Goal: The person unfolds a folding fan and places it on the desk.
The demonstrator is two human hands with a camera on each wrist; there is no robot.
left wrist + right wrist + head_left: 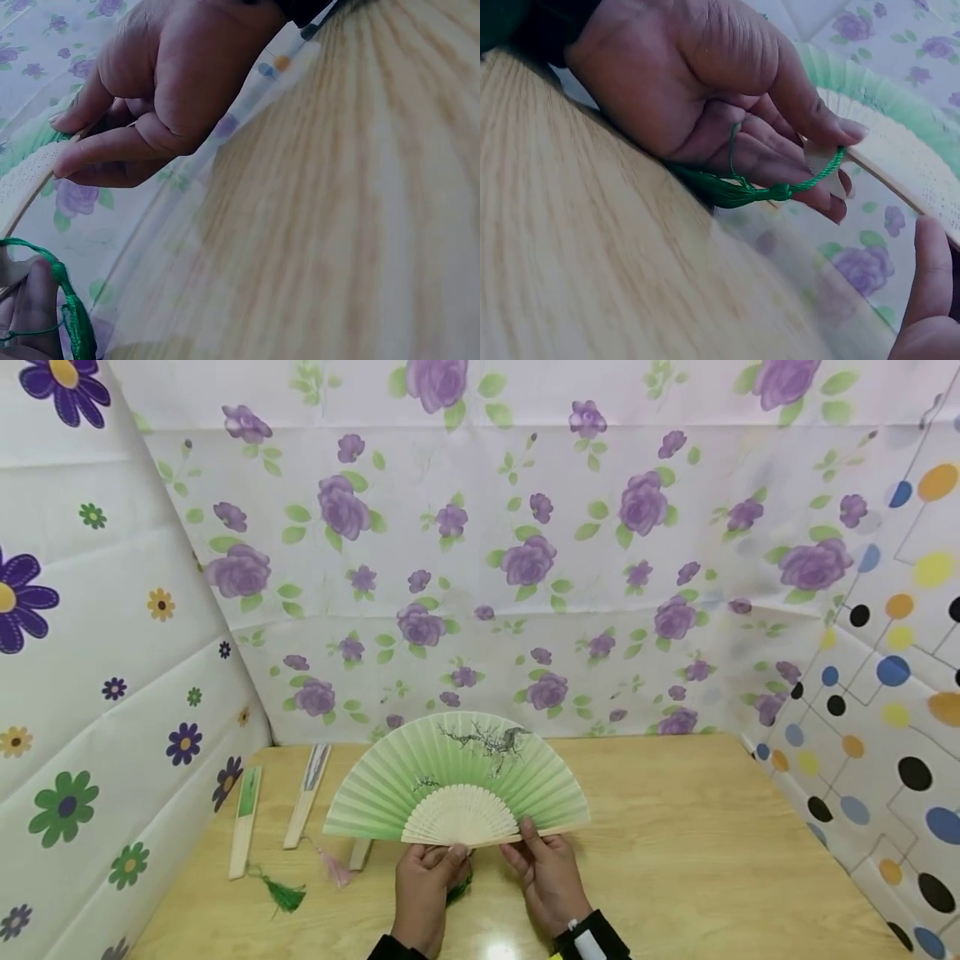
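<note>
A person holds a green folding fan (457, 777) fully spread above the wooden table (675, 843), its pale pierced ribs fanning up from the pivot at about 6 o'clock of the leaf. The left hand (426, 881) is clamped on the fan near the pivot: in the right wrist view its thumb and fingers pinch the end of the guard stick, and the green tassel (742, 191) on its cord loops across the fingers and hangs into the palm. The right hand (546, 875) has its fingers curled against the lower edge of the fan at the right guard; the left wrist view shows thumb and forefinger pinching that stick. The step in hand seems to be the handling of the opened fan, held out flat by both ends. Closing it would call for the right hand to sweep its guard round toward the left one while the left keeps the pivot pinched and the tassel clear of the ribs; that is a judgement, not a thing seen. Counted: one open fan in the hands, and at 9 o'clock of it two closed fans lying on the table, one with a green tassel (245, 821) and one with a pink tassel (307, 793). A further pale stick end (360, 853) shows just under the open fan's left edge; what it belongs to cannot be told.
</note>
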